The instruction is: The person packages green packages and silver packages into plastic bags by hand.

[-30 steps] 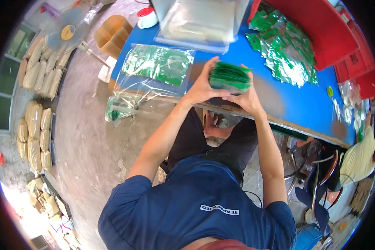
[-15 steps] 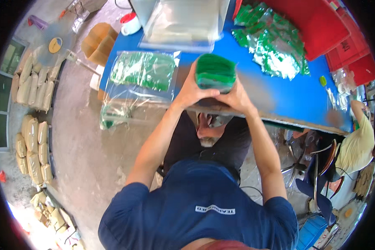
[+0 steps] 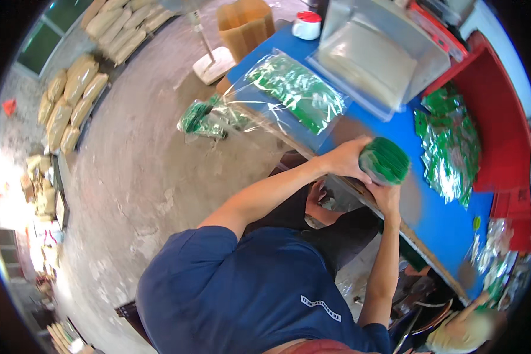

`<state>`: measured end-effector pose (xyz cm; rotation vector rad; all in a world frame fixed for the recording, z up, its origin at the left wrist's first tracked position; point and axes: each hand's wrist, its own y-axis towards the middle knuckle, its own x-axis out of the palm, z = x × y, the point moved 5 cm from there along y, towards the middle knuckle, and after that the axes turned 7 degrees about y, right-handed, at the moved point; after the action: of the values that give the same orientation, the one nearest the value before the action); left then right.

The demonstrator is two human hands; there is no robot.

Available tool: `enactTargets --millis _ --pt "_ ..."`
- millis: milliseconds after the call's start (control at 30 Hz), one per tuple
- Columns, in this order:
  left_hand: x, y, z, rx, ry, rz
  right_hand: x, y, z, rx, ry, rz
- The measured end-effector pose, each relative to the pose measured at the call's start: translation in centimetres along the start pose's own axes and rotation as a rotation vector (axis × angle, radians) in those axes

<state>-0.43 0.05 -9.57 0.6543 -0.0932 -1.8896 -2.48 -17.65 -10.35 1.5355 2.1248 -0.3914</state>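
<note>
Both my hands are closed around a stack of flat green packets (image 3: pixel 386 159), its layered edges facing up, above the table's front edge. My left hand (image 3: pixel 346 160) grips the stack's left side, and my right hand (image 3: pixel 386 198) holds it from the near side. To the left, a large clear plastic bag (image 3: pixel 301 97) with green packets inside lies flat on the blue table (image 3: pixel 360 127). Beyond the stack to the right is a loose pile of shiny green packets (image 3: pixel 451 144).
A grey bin with clear bags (image 3: pixel 369 59) and a red-lidded white mug (image 3: pixel 307 25) stand at the back. A red bin (image 3: pixel 507 118) borders the pile. Filled clear bags (image 3: pixel 203 118) are beyond the table's left edge. Another person (image 3: pixel 463 330) sits at lower right.
My view has swung left, so the table now appears slanted at the right. My hands still hold the packet stack, which looks slightly more tilted.
</note>
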Motion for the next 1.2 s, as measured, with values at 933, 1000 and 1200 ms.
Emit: enactTargets --millis 933,1000,1200 --pt "-0.6 -9.5 4.6 -0.380 -0.894 0.108 3.3 -7.6 -6.1 0.193 0.682 0.031" --pt "-0.8 -10.2 4.8 -0.378 -0.871 0.116 3.4 -7.5 -6.0 0.184 0.666 0.007" --pt "-13.7 -16.6 3.0 -0.112 0.733 0.433 -2.1 -5.6 -7.0 -0.228 0.352 0.536"
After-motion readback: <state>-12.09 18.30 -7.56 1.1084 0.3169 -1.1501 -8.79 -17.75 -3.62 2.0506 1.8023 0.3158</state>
